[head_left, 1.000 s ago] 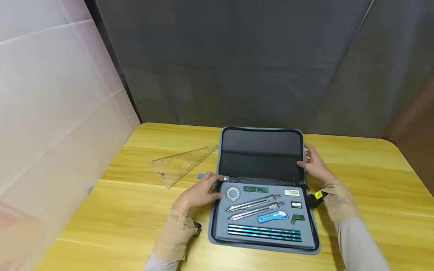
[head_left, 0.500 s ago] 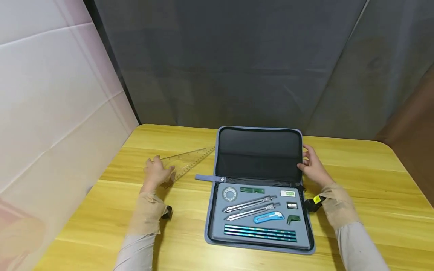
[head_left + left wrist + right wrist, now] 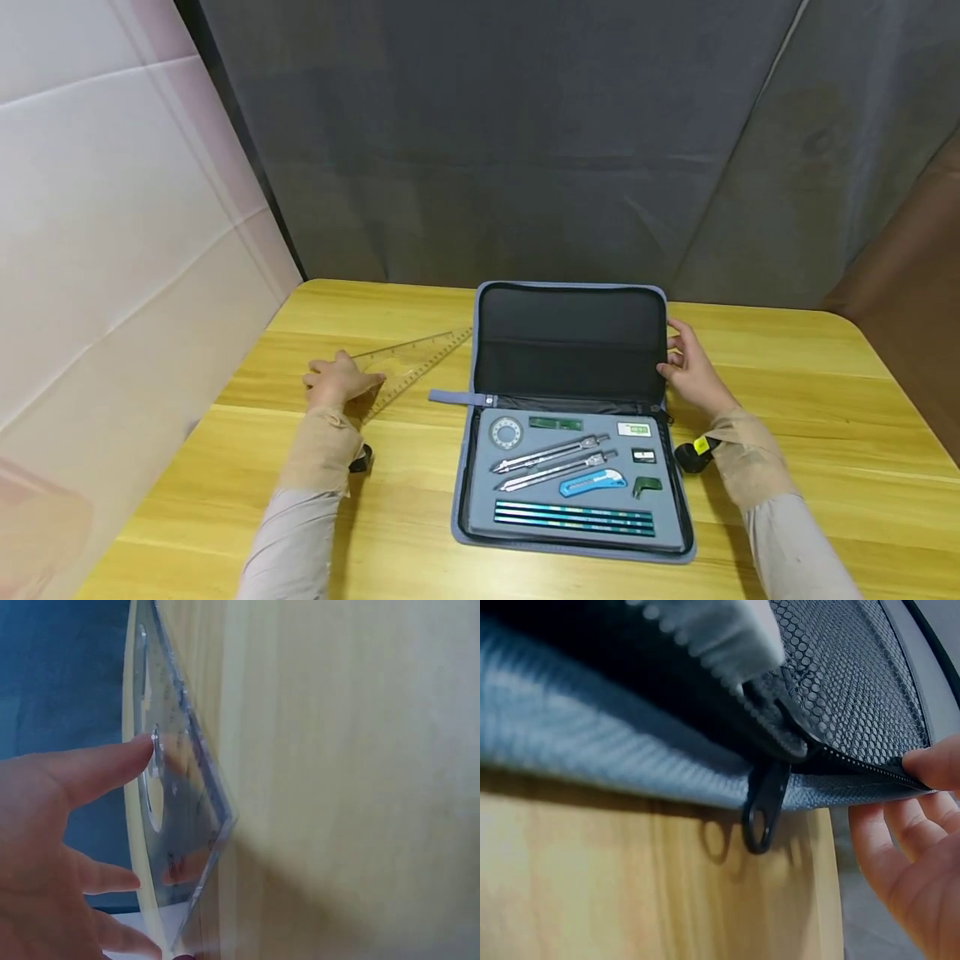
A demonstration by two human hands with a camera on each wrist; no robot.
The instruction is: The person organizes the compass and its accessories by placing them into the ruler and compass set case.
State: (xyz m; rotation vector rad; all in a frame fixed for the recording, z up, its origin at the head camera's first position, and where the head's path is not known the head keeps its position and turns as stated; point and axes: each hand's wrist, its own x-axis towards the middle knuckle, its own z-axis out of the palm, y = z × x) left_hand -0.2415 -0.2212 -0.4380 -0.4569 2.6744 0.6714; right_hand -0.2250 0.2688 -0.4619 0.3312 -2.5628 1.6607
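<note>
A clear triangular set square (image 3: 411, 365) lies on the table left of an open zip case (image 3: 462, 492). My left hand (image 3: 335, 382) is at its left corner, fingers spread. In the left wrist view the thumb (image 3: 120, 766) touches the set square (image 3: 180, 802) beside its cutout, while the other fingers reach towards its edge. My right hand (image 3: 693, 371) pinches the right edge of the case's raised lid (image 3: 573, 342). In the right wrist view its thumb (image 3: 936, 763) lies on the inner mesh side and the fingers are behind the edge, past the zip pull (image 3: 765, 810).
The case's grey insert holds two silver compasses (image 3: 551, 452), a blue utility knife (image 3: 592, 482), several striped pencils (image 3: 573, 517), a sharpener (image 3: 642, 456), an eraser (image 3: 633, 429) and a round dial (image 3: 506, 433). A blue strap (image 3: 450, 397) sticks out left. A dark curtain (image 3: 480, 150) hangs behind.
My left hand has left the case's left edge and moved left to the set square, which stays about where it was. The right hand keeps hold of the lid.
</note>
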